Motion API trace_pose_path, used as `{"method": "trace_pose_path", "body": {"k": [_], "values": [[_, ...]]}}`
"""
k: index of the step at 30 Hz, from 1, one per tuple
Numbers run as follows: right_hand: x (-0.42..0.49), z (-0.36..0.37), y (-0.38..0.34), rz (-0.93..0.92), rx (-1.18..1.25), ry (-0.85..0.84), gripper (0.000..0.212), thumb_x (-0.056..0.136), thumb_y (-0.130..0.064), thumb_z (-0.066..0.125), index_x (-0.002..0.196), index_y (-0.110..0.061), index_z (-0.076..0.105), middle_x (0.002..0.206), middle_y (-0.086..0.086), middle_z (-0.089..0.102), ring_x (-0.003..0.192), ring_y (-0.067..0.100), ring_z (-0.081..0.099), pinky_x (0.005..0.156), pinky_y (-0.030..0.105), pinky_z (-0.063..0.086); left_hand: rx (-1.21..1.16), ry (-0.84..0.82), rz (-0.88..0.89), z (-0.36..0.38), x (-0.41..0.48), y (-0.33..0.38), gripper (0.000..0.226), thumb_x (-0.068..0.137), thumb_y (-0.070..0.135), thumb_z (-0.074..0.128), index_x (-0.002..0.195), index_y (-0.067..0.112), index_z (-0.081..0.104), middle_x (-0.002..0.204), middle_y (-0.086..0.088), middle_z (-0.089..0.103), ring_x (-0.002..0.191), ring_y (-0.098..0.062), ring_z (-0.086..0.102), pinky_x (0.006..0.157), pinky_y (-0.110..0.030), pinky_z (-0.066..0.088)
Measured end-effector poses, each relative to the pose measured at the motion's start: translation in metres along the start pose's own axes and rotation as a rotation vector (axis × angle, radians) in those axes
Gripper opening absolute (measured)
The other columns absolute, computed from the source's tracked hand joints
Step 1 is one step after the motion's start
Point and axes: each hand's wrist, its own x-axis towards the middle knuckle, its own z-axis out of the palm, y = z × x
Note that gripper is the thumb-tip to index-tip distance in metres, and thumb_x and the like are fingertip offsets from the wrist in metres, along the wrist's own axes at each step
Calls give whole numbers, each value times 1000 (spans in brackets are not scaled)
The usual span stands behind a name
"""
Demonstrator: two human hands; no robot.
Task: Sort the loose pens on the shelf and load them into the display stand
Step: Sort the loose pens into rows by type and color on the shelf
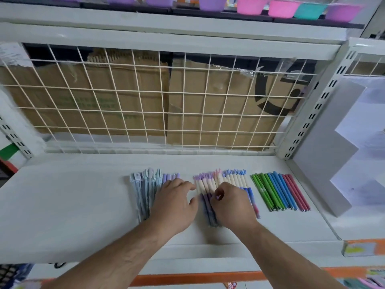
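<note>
- The smooth white painted shelf [73,205] has a flat, matte top; behind it stands a white wire grid panel [145,101] of thin rods, with creased brown cardboard [125,90] pressed against its far side.
- Three sorted groups lie side by side on the shelf, barrels pointing at the grid.
- The pale blue and lilac pens [143,190] form the left group, ridged at their far ends.
- The cream-and-purple pens [208,184] sit in the middle, cream above, purple or blue below, with frilly tops.
- The slim green, blue and red pens [279,190] lie at the right in neat colour bands, apart from both hands.
- The left hand [173,203] rests loosely spread over the lilac pens, its forefinger touching the middle group.
- The right hand [233,205] curls its fingers onto the cream-and-purple pens, a purple piece showing inside the curl.
- A stepped white stand [325,142] with a zigzag edge stands at the right end.
</note>
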Motion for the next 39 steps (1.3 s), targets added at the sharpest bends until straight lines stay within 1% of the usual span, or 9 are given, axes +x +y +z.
{"method": "trace_pose_path", "body": {"k": [8, 13, 16, 22, 25, 29, 31, 34, 39], "values": [[-1, 5, -6, -187, -38, -4, 7, 90, -27, 62, 87, -21, 61, 85, -4, 64, 75, 17, 61, 66, 34, 53, 103, 67, -38, 1, -12, -10, 38, 88, 38, 54, 123, 28, 65, 125, 7, 60, 120, -20, 48, 103, -36, 39], [-7, 16, -33, -262, 20, -63, 10, 89, -30, 65, 97, -25, 62, 93, -8, 64, 75, 16, 64, 67, 29, 54, 153, 110, -60, -12, -22, -34, 40, 80, 43, 45, 107, 28, 70, 106, 7, 64, 104, -22, 56, 88, -34, 46], [-12, 30, -57, -316, -10, -57, 12, 88, -28, 66, 97, -23, 63, 98, -6, 64, 87, 16, 61, 75, 34, 53, 147, 104, -96, -27, -28, -54, 33, 83, 40, 53, 112, 31, 66, 113, 10, 62, 112, -19, 52, 92, -35, 44], [-17, 64, -108, -344, -2, -55, 5, 87, -21, 62, 91, -18, 63, 94, -1, 67, 83, 21, 61, 73, 35, 53, 160, 84, -150, -58, -42, -107, 34, 91, 39, 53, 124, 32, 61, 125, 12, 59, 120, -16, 48, 100, -34, 39], [-20, 77, -126, -306, -11, -90, 8, 88, -20, 60, 93, -15, 64, 107, 6, 69, 107, 27, 61, 96, 36, 50, 145, 65, -162, -69, -43, -129, 36, 91, 39, 53, 126, 33, 60, 127, 14, 59, 122, -14, 49, 102, -31, 39], [-24, 88, -141, -240, -71, -112, 13, 89, -18, 55, 97, -15, 65, 130, 16, 64, 132, 32, 50, 108, 36, 42, -27, 11, -202, -76, -36, -146, 32, 89, 34, 57, 118, 27, 67, 115, 9, 68, 109, -13, 61, 93, -26, 47], [-24, 93, -145, -210, -108, -123, 16, 91, -19, 54, 99, -13, 66, 132, 16, 63, 132, 31, 49, 112, 40, 39, -194, -34, -285, -77, -29, -150, 19, 87, 32, 58, 96, 24, 73, 94, 7, 72, 90, -15, 66, 79, -25, 51], [-21, 101, -148, -167, -124, -125, 18, 94, -24, 55, 101, -14, 67, 137, 16, 60, 135, 31, 48, 113, 42, 37, -382, -112, -371, -74, -16, -151, 23, 79, 24, 54, 62, 10, 60, 58, -4, 57, 56, -21, 49, 54, -27, 37], [-14, 114, -145, -93, -196, -185, 27, 95, -34, 54, 116, -22, 65, 148, 8, 51, 141, 27, 40, 116, 39, 35, -657, -175, -489, -63, 0, -147, 17, 72, 18, 55, 61, 9, 65, 59, -11, 62, 52, -22, 53, 49, -23, 34]]}}
